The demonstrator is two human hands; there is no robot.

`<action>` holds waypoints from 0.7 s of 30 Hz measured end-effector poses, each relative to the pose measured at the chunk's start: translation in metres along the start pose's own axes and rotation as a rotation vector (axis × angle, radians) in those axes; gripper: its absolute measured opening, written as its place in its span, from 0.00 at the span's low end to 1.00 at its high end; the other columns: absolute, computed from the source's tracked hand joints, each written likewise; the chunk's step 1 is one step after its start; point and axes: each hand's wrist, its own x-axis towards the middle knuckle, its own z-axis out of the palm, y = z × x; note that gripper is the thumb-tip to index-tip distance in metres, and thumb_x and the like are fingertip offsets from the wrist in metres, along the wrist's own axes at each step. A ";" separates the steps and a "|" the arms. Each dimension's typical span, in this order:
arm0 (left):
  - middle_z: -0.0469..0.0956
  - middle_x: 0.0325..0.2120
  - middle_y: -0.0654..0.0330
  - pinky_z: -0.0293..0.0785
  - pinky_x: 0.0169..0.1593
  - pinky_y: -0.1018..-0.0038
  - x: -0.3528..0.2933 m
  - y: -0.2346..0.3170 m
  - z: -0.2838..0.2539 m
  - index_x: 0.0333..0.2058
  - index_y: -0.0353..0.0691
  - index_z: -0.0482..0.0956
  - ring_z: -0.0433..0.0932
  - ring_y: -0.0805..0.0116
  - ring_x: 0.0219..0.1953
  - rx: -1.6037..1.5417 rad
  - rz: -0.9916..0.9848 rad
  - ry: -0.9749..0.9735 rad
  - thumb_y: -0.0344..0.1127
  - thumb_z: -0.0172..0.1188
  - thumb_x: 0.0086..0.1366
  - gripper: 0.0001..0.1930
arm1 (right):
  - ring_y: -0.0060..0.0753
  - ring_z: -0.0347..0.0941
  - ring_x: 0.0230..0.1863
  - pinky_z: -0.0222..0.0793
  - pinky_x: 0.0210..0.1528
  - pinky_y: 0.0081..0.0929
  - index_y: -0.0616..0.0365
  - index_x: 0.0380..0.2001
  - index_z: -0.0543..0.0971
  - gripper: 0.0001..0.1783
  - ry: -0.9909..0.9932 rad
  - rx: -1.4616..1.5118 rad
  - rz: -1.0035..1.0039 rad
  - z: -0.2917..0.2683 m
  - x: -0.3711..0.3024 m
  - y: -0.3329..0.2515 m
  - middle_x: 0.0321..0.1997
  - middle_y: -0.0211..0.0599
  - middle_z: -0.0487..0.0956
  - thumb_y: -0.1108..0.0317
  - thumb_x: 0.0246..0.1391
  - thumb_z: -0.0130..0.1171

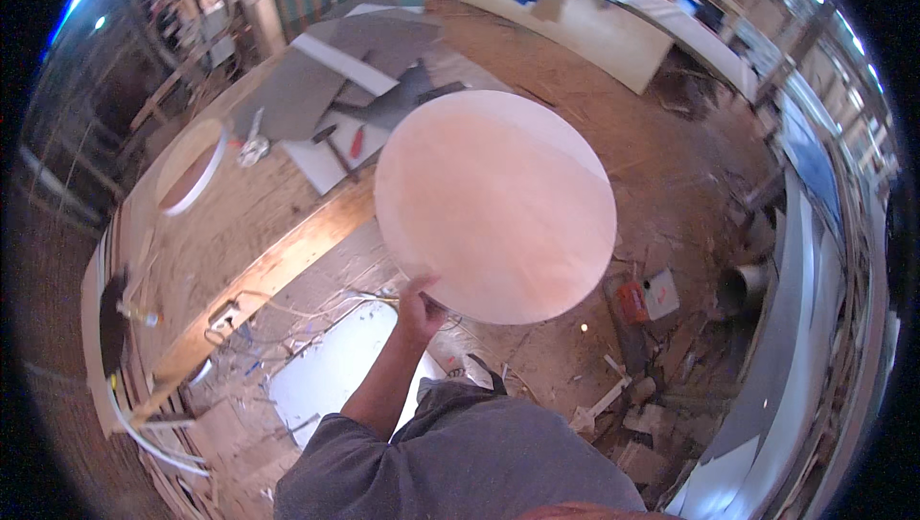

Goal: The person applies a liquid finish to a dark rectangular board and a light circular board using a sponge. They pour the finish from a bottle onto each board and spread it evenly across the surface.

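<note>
A large, pale, round disc [498, 204] is held out in front of me, broad face up. My left hand [422, 309] grips its near edge from below left, with the fingers wrapped round the rim and partly hidden. Left of the disc, a wooden workbench [230, 223] carries a hammer [333, 150], a small red tool [356, 142] and dark and light sheet offcuts [316, 89]. A white-edged ring [199, 175] also lies on it. My right hand does not show.
A socket outlet [225, 317] with cables is on the bench's front rail. Below it a white panel [326, 376] lies on the littered floor. To the right are a red box [632, 302], an open pipe [743, 290] and long stacked sheets [781, 328]. A covered table [565, 22] stands at the back.
</note>
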 end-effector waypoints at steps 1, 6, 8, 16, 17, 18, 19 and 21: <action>0.78 0.52 0.51 0.74 0.63 0.55 -0.003 0.018 -0.019 0.57 0.33 0.72 0.78 0.52 0.56 -0.043 0.069 0.024 0.31 0.63 0.57 0.27 | 0.35 0.78 0.40 0.75 0.40 0.36 0.61 0.46 0.80 0.22 -0.029 -0.036 -0.016 0.016 0.001 -0.015 0.39 0.39 0.81 0.52 0.60 0.62; 0.79 0.51 0.51 0.75 0.62 0.56 -0.030 0.085 -0.084 0.54 0.32 0.74 0.78 0.53 0.56 -0.215 0.356 0.164 0.30 0.62 0.56 0.24 | 0.35 0.79 0.39 0.74 0.40 0.36 0.60 0.45 0.80 0.22 -0.145 -0.179 -0.085 0.084 0.011 -0.070 0.38 0.39 0.81 0.52 0.60 0.62; 0.79 0.51 0.52 0.75 0.61 0.57 -0.048 0.107 -0.121 0.50 0.31 0.76 0.78 0.53 0.55 -0.231 0.455 0.264 0.30 0.62 0.57 0.22 | 0.35 0.79 0.39 0.74 0.40 0.36 0.60 0.45 0.80 0.22 -0.184 -0.230 -0.100 0.105 0.019 -0.081 0.38 0.38 0.81 0.52 0.59 0.62; 0.78 0.49 0.51 0.74 0.61 0.57 -0.150 0.180 -0.212 0.50 0.30 0.75 0.77 0.54 0.55 -0.254 0.817 0.561 0.32 0.62 0.57 0.22 | 0.34 0.79 0.37 0.74 0.39 0.35 0.60 0.43 0.81 0.22 -0.242 -0.437 -0.144 0.167 0.040 -0.079 0.36 0.38 0.81 0.52 0.58 0.63; 0.78 0.51 0.52 0.72 0.62 0.55 -0.161 0.184 -0.224 0.52 0.32 0.74 0.76 0.53 0.56 -0.263 0.830 0.577 0.31 0.62 0.57 0.23 | 0.34 0.79 0.37 0.74 0.39 0.35 0.60 0.43 0.81 0.22 -0.239 -0.475 -0.154 0.168 0.038 -0.077 0.36 0.38 0.81 0.52 0.58 0.63; 0.77 0.51 0.52 0.72 0.62 0.55 -0.164 0.192 -0.229 0.53 0.32 0.74 0.75 0.53 0.56 -0.274 0.861 0.611 0.32 0.62 0.56 0.24 | 0.34 0.79 0.37 0.74 0.39 0.35 0.60 0.43 0.81 0.21 -0.240 -0.513 -0.168 0.171 0.038 -0.072 0.36 0.38 0.81 0.52 0.58 0.63; 0.77 0.52 0.52 0.72 0.62 0.54 -0.168 0.200 -0.233 0.54 0.33 0.73 0.75 0.53 0.57 -0.282 0.890 0.645 0.32 0.63 0.55 0.26 | 0.34 0.79 0.37 0.74 0.38 0.35 0.60 0.42 0.81 0.21 -0.249 -0.559 -0.199 0.180 0.039 -0.070 0.35 0.37 0.81 0.52 0.58 0.63; 0.76 0.53 0.52 0.71 0.63 0.53 -0.174 0.211 -0.254 0.55 0.34 0.73 0.74 0.52 0.58 -0.334 0.896 0.681 0.33 0.64 0.54 0.28 | 0.33 0.79 0.36 0.74 0.38 0.35 0.60 0.42 0.82 0.21 -0.246 -0.728 -0.377 0.188 0.050 -0.076 0.35 0.37 0.81 0.52 0.58 0.63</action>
